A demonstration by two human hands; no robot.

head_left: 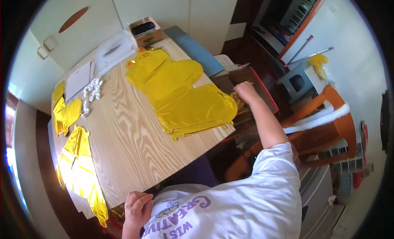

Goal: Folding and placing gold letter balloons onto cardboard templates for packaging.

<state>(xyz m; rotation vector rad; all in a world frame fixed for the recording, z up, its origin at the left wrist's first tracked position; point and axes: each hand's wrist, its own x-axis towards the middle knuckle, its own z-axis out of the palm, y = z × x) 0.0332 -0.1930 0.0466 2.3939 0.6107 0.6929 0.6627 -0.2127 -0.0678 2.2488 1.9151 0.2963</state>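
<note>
Pale wood grain runs across the bench, set against light cabinet doors. At its right edge, the right hand reaches over a brown, red-edged box, its fingertips turned down beside a crumpled gold scrap; I cannot tell whether they are clamped on it. Just left of that hand lies a large flat gold foil shape, its long axis slanting from the far edge of the bench toward the near right corner, so that its broad near lobe ends beside the right wrist. The left hand, fingers and thumb folded together with nothing visible in them, sits at the near edge, well apart from the shape; the right is plainly nearer. Farther out, a cardboard box and a blue mat border its far end, while white balls and gold foil pieces lie along the left side.
</note>
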